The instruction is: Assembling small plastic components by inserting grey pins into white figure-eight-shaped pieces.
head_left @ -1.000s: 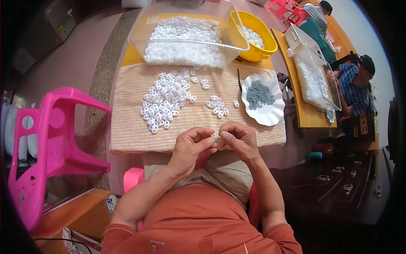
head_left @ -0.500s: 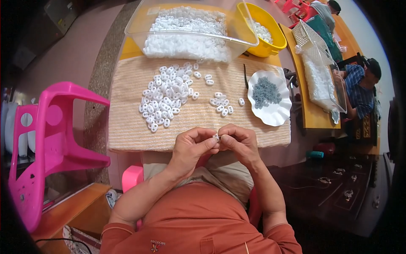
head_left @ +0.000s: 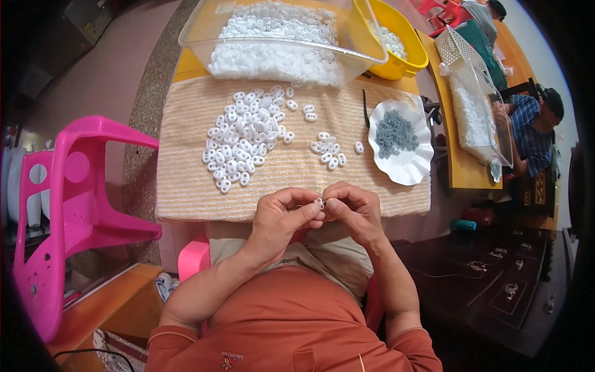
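Both hands (head_left: 319, 214) pinch 1 white ring (head_left: 320, 203); loose rings (head_left: 242, 146) ahead.

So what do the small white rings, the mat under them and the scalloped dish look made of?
White rings: probably moulded plastic, uniform and smooth with a slight sheen. Mat: woven fabric or straw-like cloth, beige and matte, with fine ribbed lines. Scalloped dish: glossy white, plastic or glazed ceramic; I cannot tell which.

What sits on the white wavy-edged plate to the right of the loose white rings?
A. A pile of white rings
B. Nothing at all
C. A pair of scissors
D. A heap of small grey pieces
D: the white plate on the striped cloth holds a heap of small grey pieces, while the white rings lie loose on the cloth beside it.
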`<state>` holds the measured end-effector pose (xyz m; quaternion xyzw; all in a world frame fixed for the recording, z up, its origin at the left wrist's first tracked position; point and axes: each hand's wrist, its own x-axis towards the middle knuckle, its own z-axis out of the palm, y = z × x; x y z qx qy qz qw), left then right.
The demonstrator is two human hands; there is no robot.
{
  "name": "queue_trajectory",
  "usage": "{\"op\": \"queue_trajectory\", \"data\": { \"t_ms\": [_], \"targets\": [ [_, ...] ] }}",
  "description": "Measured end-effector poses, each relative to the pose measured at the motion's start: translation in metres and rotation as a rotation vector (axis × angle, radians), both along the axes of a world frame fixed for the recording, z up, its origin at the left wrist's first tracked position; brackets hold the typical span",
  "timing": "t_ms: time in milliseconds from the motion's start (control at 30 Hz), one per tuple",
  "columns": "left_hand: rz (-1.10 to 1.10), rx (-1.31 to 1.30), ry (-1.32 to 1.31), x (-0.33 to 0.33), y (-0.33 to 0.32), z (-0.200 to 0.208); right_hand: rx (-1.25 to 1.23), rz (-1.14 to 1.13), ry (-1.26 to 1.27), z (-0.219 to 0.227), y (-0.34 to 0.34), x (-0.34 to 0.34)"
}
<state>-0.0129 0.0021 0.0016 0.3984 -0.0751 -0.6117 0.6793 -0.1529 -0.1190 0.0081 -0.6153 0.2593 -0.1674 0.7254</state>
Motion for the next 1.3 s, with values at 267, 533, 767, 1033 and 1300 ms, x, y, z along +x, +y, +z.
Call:
{"op": "queue_trajectory", "data": {
  "t_ms": [267,533,767,1033,1300],
  "targets": [
    [0.001,0.029,-0.058,-0.001,0.0,0.001,-0.105,0.037,0.047,0.002,0.001,0.0],
    [0.024,-0.001,-0.15,-0.003,0.002,0.001,-0.177,0.044,0.104,0.006,0.004,0.001],
    [0.017,-0.013,-0.162,-0.002,0.002,0.0,-0.117,0.059,0.07,0.003,0.005,0.001],
    [0.023,-0.013,-0.172,0.001,-0.002,0.002,0.063,0.006,0.035,0.013,0.003,0.005],
    [0.037,-0.002,-0.129,0.001,-0.001,0.0,-0.764,-0.217,0.198,0.0,-0.028,0.005]
  ]
}}
